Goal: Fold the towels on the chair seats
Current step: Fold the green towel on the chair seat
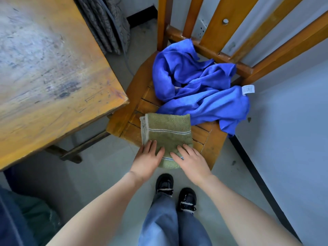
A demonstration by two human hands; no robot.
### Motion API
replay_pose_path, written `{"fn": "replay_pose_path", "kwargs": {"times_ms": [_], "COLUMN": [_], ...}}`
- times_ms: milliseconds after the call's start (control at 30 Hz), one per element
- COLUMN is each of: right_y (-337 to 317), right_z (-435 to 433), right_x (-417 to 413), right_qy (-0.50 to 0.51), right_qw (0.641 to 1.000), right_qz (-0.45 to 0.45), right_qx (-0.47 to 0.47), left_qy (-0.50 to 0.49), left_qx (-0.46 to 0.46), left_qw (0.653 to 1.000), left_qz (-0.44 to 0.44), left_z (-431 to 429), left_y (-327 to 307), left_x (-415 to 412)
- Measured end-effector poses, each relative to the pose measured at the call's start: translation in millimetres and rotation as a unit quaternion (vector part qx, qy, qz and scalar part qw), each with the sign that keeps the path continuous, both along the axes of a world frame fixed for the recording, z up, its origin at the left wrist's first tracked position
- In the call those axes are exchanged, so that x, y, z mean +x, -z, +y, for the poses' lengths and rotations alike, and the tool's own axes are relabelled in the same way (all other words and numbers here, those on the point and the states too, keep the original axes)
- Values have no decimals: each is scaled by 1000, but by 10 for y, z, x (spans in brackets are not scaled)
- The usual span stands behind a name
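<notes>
1. On the wooden chair seat (134,110), a folded green towel (166,128) lies at six o'clock, with a crumpled blue towel (195,82) at twelve.
2. Left hand (148,159) and right hand (191,161) press it flat, fingers straight and slightly spread.
3. Worn wooden table (44,68) at nine, pale wall (284,130) at three, grey floor (106,166) below.

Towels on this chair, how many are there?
2. A folded green towel lies at the front of the chair seat, under the left hand and right hand. A crumpled blue towel sits behind it. Its folds could hide another.
</notes>
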State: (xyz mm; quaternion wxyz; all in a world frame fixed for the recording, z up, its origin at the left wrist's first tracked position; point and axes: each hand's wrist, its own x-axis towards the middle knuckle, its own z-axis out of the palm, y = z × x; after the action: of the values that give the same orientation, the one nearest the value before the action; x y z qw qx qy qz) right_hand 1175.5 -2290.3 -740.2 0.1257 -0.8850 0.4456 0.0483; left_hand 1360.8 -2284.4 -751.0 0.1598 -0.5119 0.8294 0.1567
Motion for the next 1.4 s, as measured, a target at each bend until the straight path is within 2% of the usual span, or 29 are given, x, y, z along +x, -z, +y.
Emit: {"fn": "replay_pose_path", "kwargs": {"times_ms": [233,400,633,733,933,1133,1233,1400], "right_y": [-698,-1360,-2267,-2591,-3083,-3460,-3647,-3879], "right_z": [-68,-141,-104,-132,-300,-528,-563,-396], "right_x": [-145,-202,-155,-126,-42,254,455,831], "right_qy": [-22,-40,-87,-107,-185,-294,-356,-490], "right_qw": [997,991,978,970,951,904,873,787], "right_qz": [-34,-15,-25,-42,-61,-113,-136,-204], "right_qx": [-69,-125,-187,-212,-240,-289,-306,-314], "left_qy": [-11,-14,-107,-114,-117,-180,-243,-376], "left_qx": [-33,-57,-41,-89,-184,-269,-289,-298], "left_qw": [999,997,990,985,976,946,924,872], "left_qz": [40,49,85,89,29,-32,-57,-98], "left_z": [-31,-52,160,232,310,482,707,1316], "left_y": [-691,-1333,-2405,-2670,-3195,-3554,-3747,-3943], "left_x": [-67,-104,-103,-69,48,237,254,182]}}
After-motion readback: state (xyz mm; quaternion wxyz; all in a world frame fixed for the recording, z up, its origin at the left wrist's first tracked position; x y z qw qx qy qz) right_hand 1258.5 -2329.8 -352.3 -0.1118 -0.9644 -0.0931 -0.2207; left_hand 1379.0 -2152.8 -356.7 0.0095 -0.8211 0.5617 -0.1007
